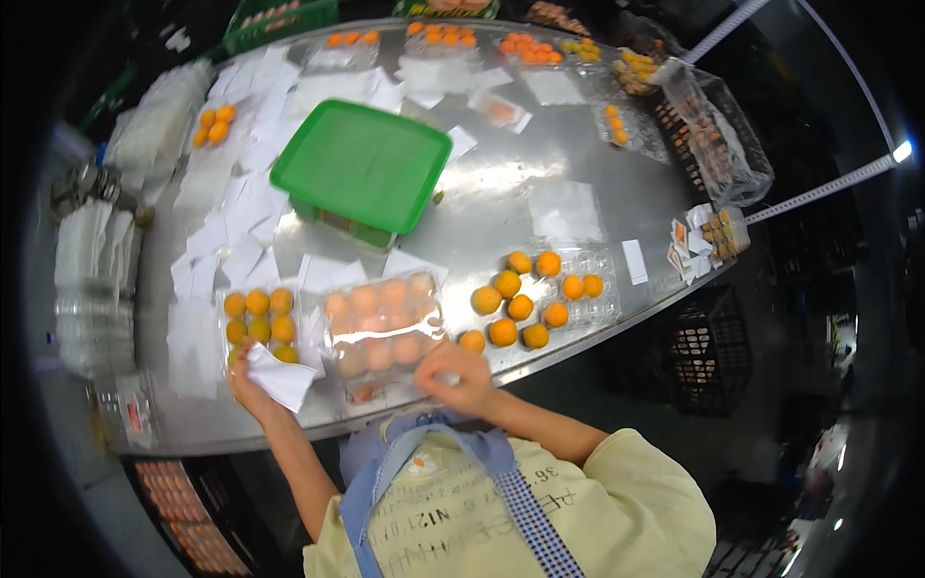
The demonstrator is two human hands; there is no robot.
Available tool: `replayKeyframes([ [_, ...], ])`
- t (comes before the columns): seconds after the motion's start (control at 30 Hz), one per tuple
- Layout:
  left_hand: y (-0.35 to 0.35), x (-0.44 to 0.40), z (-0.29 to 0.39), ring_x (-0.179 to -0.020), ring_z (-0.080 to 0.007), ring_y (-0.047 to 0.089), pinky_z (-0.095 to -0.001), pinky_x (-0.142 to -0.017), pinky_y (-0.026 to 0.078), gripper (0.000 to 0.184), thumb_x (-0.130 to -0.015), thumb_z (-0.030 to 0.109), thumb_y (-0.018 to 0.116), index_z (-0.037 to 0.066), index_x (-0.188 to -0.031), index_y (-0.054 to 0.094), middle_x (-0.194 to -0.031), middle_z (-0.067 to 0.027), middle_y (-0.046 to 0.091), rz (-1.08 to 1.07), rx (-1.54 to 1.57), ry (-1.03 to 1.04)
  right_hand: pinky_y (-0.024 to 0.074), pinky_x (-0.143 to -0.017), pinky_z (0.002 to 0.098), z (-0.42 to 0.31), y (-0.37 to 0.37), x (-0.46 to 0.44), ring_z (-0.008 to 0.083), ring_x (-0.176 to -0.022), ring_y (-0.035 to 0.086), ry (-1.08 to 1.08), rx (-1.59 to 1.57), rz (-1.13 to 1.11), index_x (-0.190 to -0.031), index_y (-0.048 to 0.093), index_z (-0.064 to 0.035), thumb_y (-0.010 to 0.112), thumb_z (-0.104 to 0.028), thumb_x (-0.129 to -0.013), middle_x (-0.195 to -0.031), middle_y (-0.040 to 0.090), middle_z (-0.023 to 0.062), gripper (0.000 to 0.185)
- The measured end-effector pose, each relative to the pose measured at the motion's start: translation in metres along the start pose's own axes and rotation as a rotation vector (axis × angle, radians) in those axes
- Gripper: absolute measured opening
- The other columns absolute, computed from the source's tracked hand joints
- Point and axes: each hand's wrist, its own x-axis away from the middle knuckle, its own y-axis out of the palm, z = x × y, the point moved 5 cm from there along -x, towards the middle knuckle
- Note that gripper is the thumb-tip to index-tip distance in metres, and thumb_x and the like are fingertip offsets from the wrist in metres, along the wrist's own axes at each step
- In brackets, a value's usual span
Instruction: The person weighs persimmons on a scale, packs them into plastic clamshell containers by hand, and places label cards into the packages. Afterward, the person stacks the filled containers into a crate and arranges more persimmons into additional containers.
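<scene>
My left hand (251, 390) is closed on a white paper sheet (281, 376), in front of a clear tray of orange-yellow fruits (257, 303) whose lower row it partly hides. To the right of that tray lies a closed clear plastic box (383, 323) full of paler round fruits, light glinting off its lid. My right hand (457, 378) is curled at the box's lower right corner, thumb and fingers together; whatever is between them is too small to make out. Loose orange fruits (502, 332) lie just right of this hand, and a clear tray (593, 289) with dimples holds a couple more.
A green-lidded tub (366, 159) stands mid-table on the metal table (482, 207). White papers (226, 236) are strewn at the left, beside stacked clear trays (96, 279). Filled fruit packs (441, 36) line the far edge. A black crate (711, 135) is at the right.
</scene>
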Motion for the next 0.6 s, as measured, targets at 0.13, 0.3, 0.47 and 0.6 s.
replayKeyframes([
  [0.13, -0.058, -0.007, 0.026, -0.074, -0.0200, 0.057, -0.0328, -0.067, 0.049, 0.024, -0.072, 0.004, 0.060, 0.002, -0.095, 0.058, -0.092, -0.0134, 0.060, -0.026, -0.365, 0.166, 0.0476, -0.067, 0.0218, 0.051, -0.005, 0.010, 0.0058, -0.072, 0.058, 0.630, -0.168, 0.125, -0.091, 0.066, -0.0025, 0.070, -0.006, -0.082, -0.082, 0.066, -0.0019, 0.010],
  [0.3, 0.002, 0.062, -0.005, -0.047, -0.0052, 0.044, -0.0183, -0.037, 0.032, 0.028, -0.088, 0.011, 0.055, 0.005, -0.115, 0.061, -0.093, -0.0061, 0.063, -0.523, -0.459, -0.120, 0.0454, -0.065, 0.0180, 0.085, 0.001, 0.011, 0.0037, -0.074, 0.058, 0.721, -0.322, 0.202, -0.091, 0.065, -0.0032, 0.070, -0.005, -0.084, -0.082, 0.065, -0.0015, 0.009],
  [0.47, 0.033, 0.102, -0.043, -0.060, -0.0015, 0.044, -0.0187, -0.052, 0.036, 0.018, -0.084, 0.019, 0.071, 0.003, -0.093, 0.070, -0.074, 0.0045, 0.061, -0.494, -0.646, -0.290, 0.0444, -0.065, 0.0179, 0.094, 0.011, 0.016, 0.0037, -0.073, 0.057, 0.819, -0.328, 0.168, -0.090, 0.065, -0.0027, 0.070, -0.007, -0.084, -0.082, 0.065, -0.0015, 0.009],
  [0.6, 0.037, 0.109, -0.051, -0.066, -0.0019, 0.046, -0.0190, -0.060, 0.037, 0.015, -0.082, 0.017, 0.073, 0.003, -0.087, 0.071, -0.073, 0.0053, 0.061, -0.491, -0.667, -0.391, 0.0442, -0.065, 0.0182, 0.098, 0.017, 0.019, 0.0040, -0.073, 0.057, 0.821, -0.349, 0.179, -0.090, 0.065, -0.0026, 0.071, -0.006, -0.084, -0.082, 0.065, -0.0009, 0.009],
])
